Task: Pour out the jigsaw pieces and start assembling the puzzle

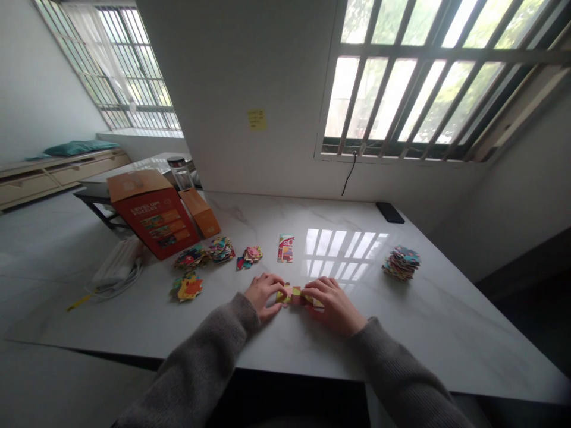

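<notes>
Low over the table's front part, my left hand (pixel 264 296) has its thumb and fingers closed on a yellow-green and pink puzzle piece (pixel 285 293). From the other side, my right hand (pixel 333 305) grips another puzzle piece (pixel 296 295) with pink and yellow-green on it. The two pieces meet edge to edge between my hands; whether they are locked together I cannot tell. Fingers hide part of both. Just beyond lies a joined red and white puzzle section (pixel 286 248). A small pile of pink and mixed pieces (pixel 250 257) sits to its left.
More puzzle piles (pixel 221 249) lie left, including one topped with orange (pixel 189 288). Behind them stand a red-orange puzzle box (pixel 156 217) and a smaller orange box (pixel 200 214). A tall stack of pieces (pixel 402 263) and a black phone (pixel 389 212) are at right.
</notes>
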`<state>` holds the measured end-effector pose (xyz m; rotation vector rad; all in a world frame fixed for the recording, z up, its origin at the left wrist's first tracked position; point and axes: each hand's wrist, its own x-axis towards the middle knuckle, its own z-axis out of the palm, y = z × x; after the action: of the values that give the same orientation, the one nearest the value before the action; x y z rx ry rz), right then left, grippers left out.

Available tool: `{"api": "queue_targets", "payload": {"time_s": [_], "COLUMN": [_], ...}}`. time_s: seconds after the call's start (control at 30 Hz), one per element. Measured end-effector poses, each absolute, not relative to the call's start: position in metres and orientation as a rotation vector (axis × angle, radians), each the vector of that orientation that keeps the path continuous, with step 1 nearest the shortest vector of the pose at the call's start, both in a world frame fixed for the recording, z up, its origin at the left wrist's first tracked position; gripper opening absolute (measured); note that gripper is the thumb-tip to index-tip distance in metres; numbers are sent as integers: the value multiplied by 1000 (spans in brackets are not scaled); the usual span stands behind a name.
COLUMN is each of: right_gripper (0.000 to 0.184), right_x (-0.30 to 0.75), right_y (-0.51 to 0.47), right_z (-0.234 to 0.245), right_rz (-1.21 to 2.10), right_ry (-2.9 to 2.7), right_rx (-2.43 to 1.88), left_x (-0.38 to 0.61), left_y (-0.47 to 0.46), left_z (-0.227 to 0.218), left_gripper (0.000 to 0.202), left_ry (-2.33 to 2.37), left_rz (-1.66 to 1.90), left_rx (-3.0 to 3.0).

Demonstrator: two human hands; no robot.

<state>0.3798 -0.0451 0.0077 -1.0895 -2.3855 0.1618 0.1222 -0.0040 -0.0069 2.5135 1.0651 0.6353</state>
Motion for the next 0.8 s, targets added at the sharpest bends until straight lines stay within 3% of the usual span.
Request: {"api": "queue_targets", "payload": {"time_s": [0.17, 0.8], "right_gripper": [26, 26], "right_x": [377, 359], "right_y": [-46, -44], "right_z": [9, 9], "right_rz": [175, 171], "right_ry": [-2393, -2457], "right_rx": [-1094, -1067], "left_x": [114, 92], "left_y": [-7, -10], "left_z": [-8, -15], "left_gripper": [17, 19], "left_ry": [1079, 1294], "left_rz": [585, 604], "left_rx": [2552, 2585]}}
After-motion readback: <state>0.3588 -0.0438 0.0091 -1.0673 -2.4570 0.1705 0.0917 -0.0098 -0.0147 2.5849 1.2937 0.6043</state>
